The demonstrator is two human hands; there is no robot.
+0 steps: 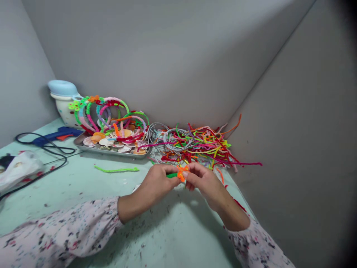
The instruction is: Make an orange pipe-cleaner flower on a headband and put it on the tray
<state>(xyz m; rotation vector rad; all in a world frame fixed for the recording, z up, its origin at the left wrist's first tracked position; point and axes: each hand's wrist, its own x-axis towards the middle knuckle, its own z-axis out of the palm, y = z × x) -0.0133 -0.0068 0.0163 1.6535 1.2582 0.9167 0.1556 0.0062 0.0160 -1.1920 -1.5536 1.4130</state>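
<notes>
An orange pipe-cleaner flower (182,173) is held between both hands, just above the table. My left hand (156,181) is closed in a pinch at its left side, where a green strip (172,175) shows between thumb and forefinger. With thumb and fingers together, my right hand (205,183) grips the flower's right side, the thumb lying over its petals. How the green strip joins the flower is hidden by my fingers. A loose light-green pipe cleaner (116,170) lies on the table to the left of my left hand.
Behind my hands are tangled pipe cleaners (214,143) and wire rings (178,140). A metal tray (119,153) bears round discs and pipe-cleaner hoops (114,108). At left are a blue-lidded bin (65,104), a blue glue gun (60,134) with black cord, and a white bag (23,165). Grey walls enclose the table.
</notes>
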